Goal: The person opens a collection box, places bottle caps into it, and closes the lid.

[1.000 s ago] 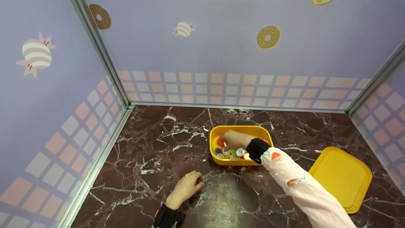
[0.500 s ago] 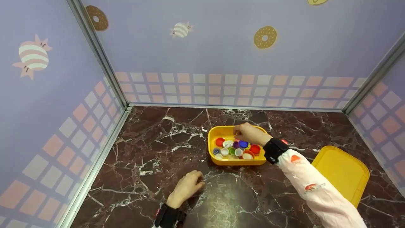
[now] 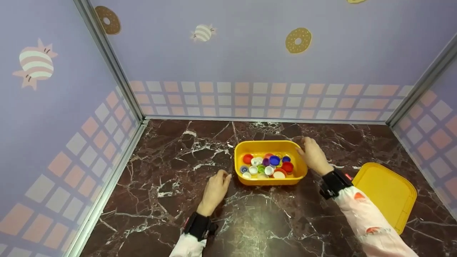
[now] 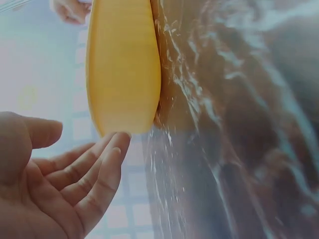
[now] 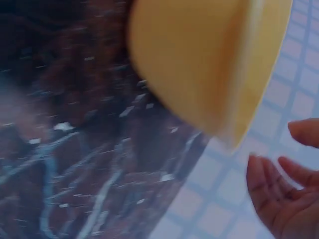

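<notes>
A yellow plastic box (image 3: 267, 182) stands on the table with several bottle caps (image 3: 274, 160) in red, white, blue, purple and green spread over its floor. Just off its left end is my left hand (image 3: 215, 189), with loosely bent fingers. The left wrist view has that hand (image 4: 75, 189) holding nothing, its fingertips close to the box's end (image 4: 124, 74); whether they touch is unclear. At the right end my right hand (image 3: 315, 156) reaches beside the rim. In the right wrist view its fingers (image 5: 259, 184) are parted from the thumb, a little away from the box (image 5: 189, 59).
To the right lies a yellow lid (image 3: 387, 196) on the dark marbled tabletop (image 3: 171, 153). Printed panels (image 3: 228, 53) rise at the back and on both sides, meeting the table along metal strips.
My right hand has come out of the box and moved right to its outer right end. My left hand has moved forward to beside the left end.
</notes>
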Tool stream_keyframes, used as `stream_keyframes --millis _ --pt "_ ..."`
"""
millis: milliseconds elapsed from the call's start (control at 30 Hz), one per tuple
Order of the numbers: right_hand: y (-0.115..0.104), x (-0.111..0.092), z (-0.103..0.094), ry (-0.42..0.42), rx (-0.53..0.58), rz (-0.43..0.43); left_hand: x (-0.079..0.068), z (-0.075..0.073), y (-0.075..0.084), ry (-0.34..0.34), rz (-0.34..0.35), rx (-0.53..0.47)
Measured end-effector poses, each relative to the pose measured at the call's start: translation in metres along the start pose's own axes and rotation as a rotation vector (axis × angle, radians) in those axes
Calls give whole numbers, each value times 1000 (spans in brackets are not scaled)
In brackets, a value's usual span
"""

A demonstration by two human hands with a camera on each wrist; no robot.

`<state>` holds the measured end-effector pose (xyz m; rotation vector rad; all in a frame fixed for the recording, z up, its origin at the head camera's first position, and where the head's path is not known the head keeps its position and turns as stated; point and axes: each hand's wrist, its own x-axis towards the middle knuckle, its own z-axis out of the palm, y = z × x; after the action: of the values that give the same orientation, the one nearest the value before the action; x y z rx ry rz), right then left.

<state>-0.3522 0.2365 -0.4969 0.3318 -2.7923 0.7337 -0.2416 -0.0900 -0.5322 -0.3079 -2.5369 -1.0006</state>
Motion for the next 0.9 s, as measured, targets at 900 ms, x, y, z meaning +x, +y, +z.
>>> stream_keyframes --millis 900 --pt "12 -50 39 -217 700 196 50 12 14 161 -21 -136"
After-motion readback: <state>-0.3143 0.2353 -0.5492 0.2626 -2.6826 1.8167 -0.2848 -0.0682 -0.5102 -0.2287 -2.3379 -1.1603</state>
